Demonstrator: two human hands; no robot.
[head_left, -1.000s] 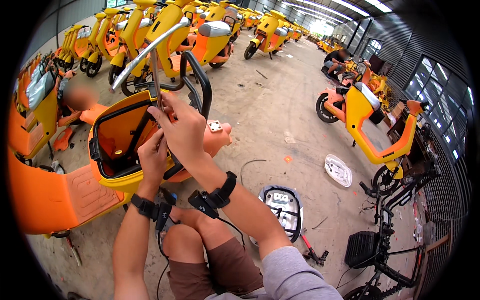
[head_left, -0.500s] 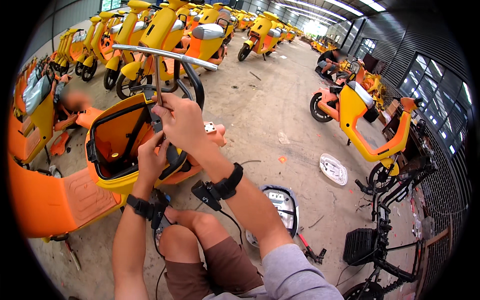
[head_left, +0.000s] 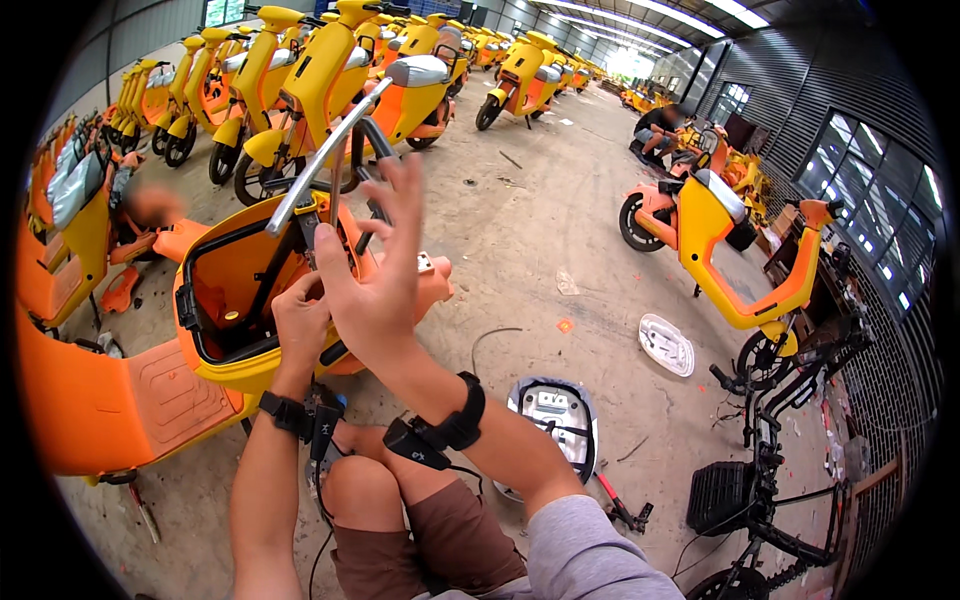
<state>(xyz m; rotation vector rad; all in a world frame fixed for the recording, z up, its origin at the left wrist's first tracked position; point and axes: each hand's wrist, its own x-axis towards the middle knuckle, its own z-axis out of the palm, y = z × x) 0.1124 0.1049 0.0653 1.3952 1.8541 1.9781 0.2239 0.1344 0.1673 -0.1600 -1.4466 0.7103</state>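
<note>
My right hand (head_left: 372, 295) is raised beside the shaft of a long metal T-handle wrench (head_left: 327, 160), its fingers spread and its thumb near the shaft. The wrench stands roughly upright, its crossbar slanting from near left to far right. Just below, the fingertips of my left hand (head_left: 300, 325) are pinched together by a dark bracket at the compartment's edge; what they grip is hidden. Both hands are over a yellow-and-orange scooter (head_left: 215, 375), whose open storage compartment (head_left: 183, 305) has a black rim. A black grab rail (head_left: 378, 138) curves up behind the wrench.
Right of my knees lies an upturned seat (head_left: 555, 405), with a red-handled tool (head_left: 612, 492) beside it. A white oval shell (head_left: 665, 345) is farther off. A bare black frame (head_left: 765, 450) and another scooter (head_left: 745, 260) stand at right. Scooter rows and two people are beyond.
My right hand has let go of the wrench shaft and spread its fingers. The crossbar has turned to a steeper slant. My left hand stays pinched near the bracket.
</note>
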